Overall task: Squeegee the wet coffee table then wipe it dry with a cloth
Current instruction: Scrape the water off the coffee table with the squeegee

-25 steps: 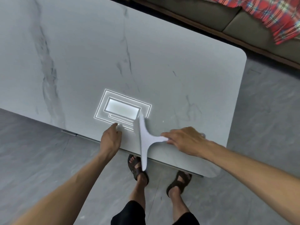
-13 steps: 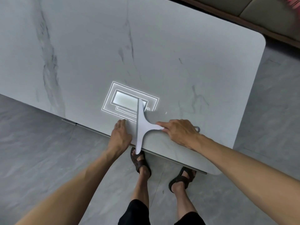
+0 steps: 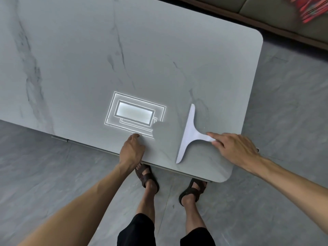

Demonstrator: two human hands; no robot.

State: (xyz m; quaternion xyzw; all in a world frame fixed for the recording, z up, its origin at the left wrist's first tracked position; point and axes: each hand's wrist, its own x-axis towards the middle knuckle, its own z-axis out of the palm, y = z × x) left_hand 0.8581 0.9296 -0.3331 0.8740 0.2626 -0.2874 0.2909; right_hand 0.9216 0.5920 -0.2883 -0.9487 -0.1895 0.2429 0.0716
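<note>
A white T-shaped squeegee point(image 3: 190, 134) lies flat on the grey marble coffee table point(image 3: 124, 50) near its front right corner, blade running from near to far. My right hand point(image 3: 234, 148) grips the end of its handle from the right. My left hand point(image 3: 132, 150) rests on the table's front edge, to the left of the squeegee, fingers pressed down and holding nothing. A ceiling light's bright rectangular reflection point(image 3: 134, 115) shines on the tabletop just beyond my left hand. No cloth is in view.
A sofa point(image 3: 276, 9) with a red plaid fabric point(image 3: 314, 8) stands beyond the table's far right corner. Grey tiled floor point(image 3: 287, 103) surrounds the table. My sandalled feet point(image 3: 147, 176) stand at the front edge.
The squeegee has slid right across the table with my right hand, away from my left hand and off the light's reflection. My left hand stays at the front edge.
</note>
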